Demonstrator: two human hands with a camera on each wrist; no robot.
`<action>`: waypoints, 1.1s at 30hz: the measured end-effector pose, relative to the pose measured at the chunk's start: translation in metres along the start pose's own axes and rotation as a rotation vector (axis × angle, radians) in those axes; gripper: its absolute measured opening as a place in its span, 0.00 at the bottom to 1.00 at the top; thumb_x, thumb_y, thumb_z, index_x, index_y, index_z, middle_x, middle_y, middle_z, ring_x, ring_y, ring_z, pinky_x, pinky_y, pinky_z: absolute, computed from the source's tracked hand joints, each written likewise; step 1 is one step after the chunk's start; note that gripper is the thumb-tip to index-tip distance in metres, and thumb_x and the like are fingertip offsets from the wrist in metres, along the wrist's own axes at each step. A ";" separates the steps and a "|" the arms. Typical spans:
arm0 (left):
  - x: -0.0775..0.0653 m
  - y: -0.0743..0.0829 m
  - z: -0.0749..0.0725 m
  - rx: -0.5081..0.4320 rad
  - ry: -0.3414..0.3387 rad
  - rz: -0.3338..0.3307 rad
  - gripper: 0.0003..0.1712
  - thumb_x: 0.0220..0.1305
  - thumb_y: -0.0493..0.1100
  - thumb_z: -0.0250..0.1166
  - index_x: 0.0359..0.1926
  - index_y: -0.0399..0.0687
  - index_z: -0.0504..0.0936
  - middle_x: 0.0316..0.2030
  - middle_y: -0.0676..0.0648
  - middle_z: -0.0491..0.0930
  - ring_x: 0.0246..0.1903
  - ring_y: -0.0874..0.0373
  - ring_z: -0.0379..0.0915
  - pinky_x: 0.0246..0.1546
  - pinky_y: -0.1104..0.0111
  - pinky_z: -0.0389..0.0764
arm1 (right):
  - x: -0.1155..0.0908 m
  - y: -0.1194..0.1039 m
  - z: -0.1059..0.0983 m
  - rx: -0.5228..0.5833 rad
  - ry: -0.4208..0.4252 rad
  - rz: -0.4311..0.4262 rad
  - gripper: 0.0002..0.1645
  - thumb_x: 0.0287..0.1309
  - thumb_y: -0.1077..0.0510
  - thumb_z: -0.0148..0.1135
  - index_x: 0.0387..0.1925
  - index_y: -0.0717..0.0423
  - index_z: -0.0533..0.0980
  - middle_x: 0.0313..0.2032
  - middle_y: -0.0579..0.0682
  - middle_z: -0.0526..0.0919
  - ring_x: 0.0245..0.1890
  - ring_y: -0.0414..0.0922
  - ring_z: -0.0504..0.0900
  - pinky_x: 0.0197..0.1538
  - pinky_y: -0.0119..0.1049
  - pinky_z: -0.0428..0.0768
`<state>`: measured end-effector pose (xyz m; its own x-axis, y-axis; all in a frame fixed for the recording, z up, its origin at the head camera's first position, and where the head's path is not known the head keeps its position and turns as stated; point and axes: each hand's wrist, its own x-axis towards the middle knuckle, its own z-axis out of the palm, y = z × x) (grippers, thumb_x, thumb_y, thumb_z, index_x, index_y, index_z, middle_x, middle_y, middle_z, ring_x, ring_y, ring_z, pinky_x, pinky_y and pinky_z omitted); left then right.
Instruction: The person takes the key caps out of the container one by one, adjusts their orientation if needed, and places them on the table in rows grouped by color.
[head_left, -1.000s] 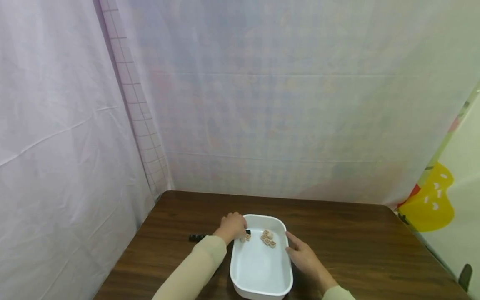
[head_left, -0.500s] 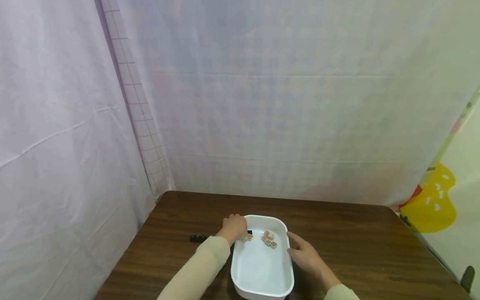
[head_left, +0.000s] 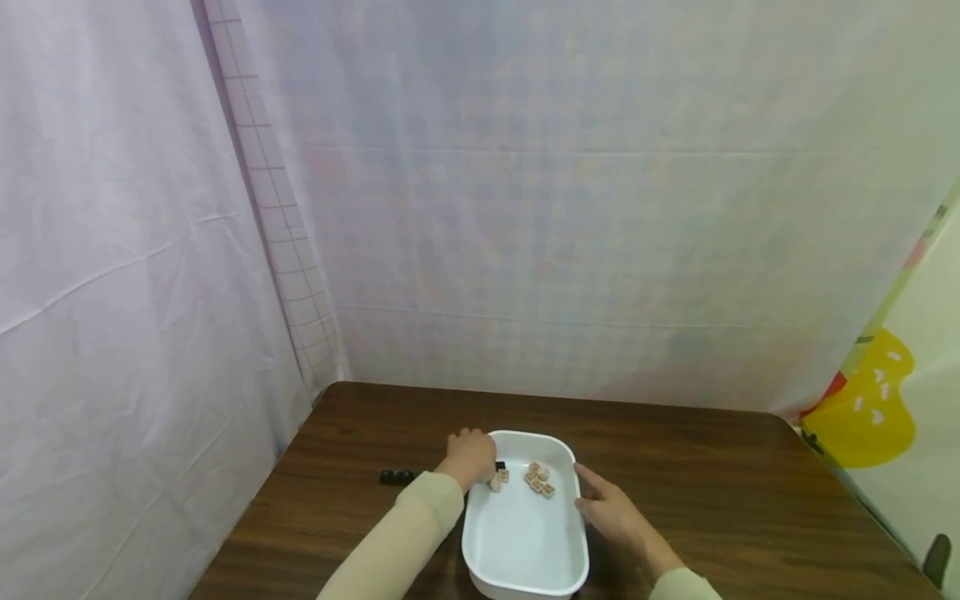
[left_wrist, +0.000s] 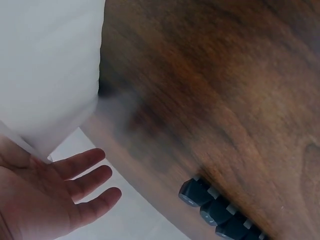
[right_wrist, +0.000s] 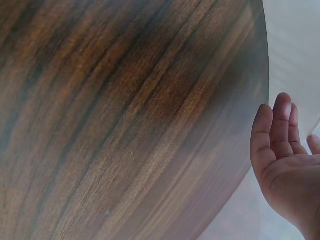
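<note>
A white rectangular tray [head_left: 525,542] stands on the table between both hands. At its far left corner is my left hand [head_left: 471,457], reaching over the rim beside small beige square pieces [head_left: 502,476] and a black piece [head_left: 500,466]. In the left wrist view, several relaxed fingers [left_wrist: 92,182] lie outside the tray wall [left_wrist: 47,60]; thumb and forefinger are hidden, so a pinch cannot be told. My right hand [head_left: 613,517] rests against the tray's right side. Its fingers [right_wrist: 281,122] look nearly straight in the right wrist view. More beige pieces [head_left: 539,480] lie inside the tray.
A row of small black blocks [head_left: 396,477] lies on the brown wooden table [head_left: 690,467], left of the tray. Its close end shows in the left wrist view as black blocks [left_wrist: 220,210] near the table edge. White cloth [head_left: 555,250] hangs behind.
Near my left hand, one beige piece has shifted slightly toward the near side and shows separately now. The left hand moved only a little; the right hand stays against the tray.
</note>
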<state>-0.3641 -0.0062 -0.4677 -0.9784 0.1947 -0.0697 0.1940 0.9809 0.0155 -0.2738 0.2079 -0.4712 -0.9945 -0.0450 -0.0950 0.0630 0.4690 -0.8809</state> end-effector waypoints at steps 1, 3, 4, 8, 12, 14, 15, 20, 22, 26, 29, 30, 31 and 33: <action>0.000 0.000 0.000 0.008 -0.001 0.000 0.19 0.56 0.50 0.72 0.45 0.46 0.85 0.45 0.44 0.79 0.49 0.48 0.72 0.53 0.52 0.73 | 0.000 0.001 0.000 0.006 0.000 0.003 0.36 0.60 0.70 0.56 0.70 0.69 0.60 0.42 0.67 0.82 0.37 0.54 0.84 0.43 0.50 0.83; -0.001 0.000 -0.001 0.019 -0.003 -0.001 0.19 0.56 0.50 0.72 0.46 0.46 0.85 0.45 0.44 0.79 0.49 0.48 0.72 0.53 0.52 0.73 | 0.000 0.001 0.001 0.025 0.002 0.011 0.37 0.60 0.70 0.56 0.71 0.69 0.60 0.42 0.67 0.82 0.37 0.53 0.84 0.41 0.49 0.84; -0.001 0.000 -0.001 0.024 -0.003 -0.002 0.19 0.57 0.50 0.72 0.46 0.46 0.85 0.45 0.44 0.79 0.49 0.48 0.72 0.53 0.52 0.73 | -0.001 0.002 0.002 0.036 0.001 0.014 0.37 0.61 0.70 0.56 0.71 0.69 0.60 0.42 0.67 0.82 0.36 0.53 0.84 0.41 0.49 0.84; -0.001 -0.001 0.000 0.031 -0.013 -0.003 0.19 0.58 0.50 0.71 0.47 0.46 0.85 0.46 0.44 0.79 0.50 0.48 0.72 0.53 0.52 0.73 | -0.001 0.002 0.003 0.052 0.002 0.013 0.36 0.61 0.71 0.55 0.71 0.69 0.60 0.41 0.66 0.82 0.35 0.52 0.83 0.38 0.46 0.84; -0.002 -0.001 -0.001 -0.002 -0.009 -0.001 0.18 0.57 0.49 0.72 0.45 0.45 0.85 0.45 0.43 0.79 0.49 0.48 0.72 0.53 0.52 0.73 | -0.001 0.004 0.002 0.056 -0.003 0.014 0.37 0.60 0.70 0.55 0.71 0.68 0.60 0.42 0.65 0.82 0.35 0.51 0.83 0.37 0.45 0.83; -0.004 -0.003 -0.003 -0.045 -0.002 0.012 0.15 0.55 0.49 0.73 0.41 0.47 0.86 0.43 0.44 0.79 0.48 0.48 0.72 0.52 0.52 0.73 | -0.001 0.003 0.002 0.056 -0.010 0.021 0.37 0.61 0.70 0.55 0.71 0.68 0.59 0.43 0.66 0.82 0.36 0.52 0.83 0.38 0.46 0.83; -0.004 -0.004 -0.003 -0.070 0.004 0.020 0.13 0.54 0.48 0.74 0.39 0.49 0.87 0.43 0.45 0.78 0.47 0.48 0.72 0.51 0.52 0.74 | -0.001 0.003 0.002 0.057 -0.014 0.026 0.37 0.61 0.69 0.55 0.71 0.68 0.59 0.43 0.67 0.82 0.36 0.52 0.83 0.38 0.47 0.84; -0.003 -0.009 -0.009 -0.195 0.076 0.081 0.07 0.54 0.45 0.75 0.36 0.56 0.90 0.41 0.49 0.78 0.47 0.50 0.72 0.48 0.53 0.76 | -0.002 -0.001 0.001 0.044 -0.014 0.036 0.36 0.62 0.69 0.55 0.72 0.67 0.59 0.44 0.67 0.81 0.37 0.52 0.83 0.39 0.49 0.84; -0.003 -0.010 -0.011 -0.237 0.123 0.106 0.08 0.55 0.45 0.75 0.38 0.55 0.90 0.42 0.49 0.78 0.48 0.50 0.72 0.49 0.54 0.77 | -0.002 -0.001 0.001 0.041 -0.008 0.025 0.36 0.61 0.69 0.55 0.71 0.68 0.59 0.44 0.68 0.81 0.37 0.53 0.83 0.39 0.48 0.84; 0.000 -0.011 -0.015 -0.320 0.225 0.164 0.08 0.57 0.44 0.74 0.38 0.52 0.88 0.41 0.50 0.77 0.46 0.52 0.73 0.44 0.59 0.78 | -0.002 0.000 0.001 0.037 -0.003 0.014 0.36 0.61 0.70 0.55 0.71 0.69 0.60 0.46 0.71 0.80 0.39 0.54 0.83 0.41 0.49 0.84; 0.001 -0.012 -0.017 -0.400 0.255 0.195 0.09 0.57 0.41 0.73 0.40 0.50 0.86 0.39 0.51 0.79 0.41 0.56 0.74 0.39 0.64 0.79 | -0.002 -0.001 0.001 0.027 -0.008 0.023 0.36 0.62 0.69 0.55 0.71 0.68 0.59 0.47 0.72 0.79 0.40 0.55 0.83 0.42 0.51 0.84; 0.001 -0.012 -0.018 -0.430 0.256 0.205 0.09 0.57 0.40 0.72 0.40 0.49 0.85 0.38 0.51 0.79 0.39 0.56 0.75 0.38 0.65 0.78 | -0.002 -0.001 0.001 0.025 -0.008 0.028 0.36 0.62 0.69 0.55 0.71 0.68 0.59 0.47 0.72 0.79 0.40 0.55 0.83 0.42 0.51 0.83; 0.000 -0.012 -0.018 -0.460 0.250 0.210 0.10 0.57 0.39 0.72 0.41 0.48 0.84 0.37 0.51 0.80 0.38 0.57 0.75 0.38 0.65 0.78 | -0.002 0.000 0.001 0.021 -0.010 0.035 0.36 0.62 0.69 0.55 0.71 0.67 0.59 0.47 0.71 0.79 0.40 0.55 0.83 0.42 0.52 0.83; 0.000 -0.012 -0.019 -0.505 0.228 0.213 0.11 0.58 0.38 0.71 0.42 0.48 0.82 0.36 0.51 0.82 0.35 0.59 0.76 0.37 0.66 0.78 | -0.002 0.000 0.001 0.015 -0.012 0.038 0.36 0.62 0.69 0.55 0.72 0.67 0.59 0.48 0.71 0.79 0.41 0.55 0.83 0.42 0.52 0.83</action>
<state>-0.3674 -0.0185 -0.4492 -0.9233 0.3266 0.2023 0.3842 0.7872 0.4824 -0.2718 0.2074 -0.4712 -0.9902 -0.0381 -0.1342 0.1022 0.4573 -0.8834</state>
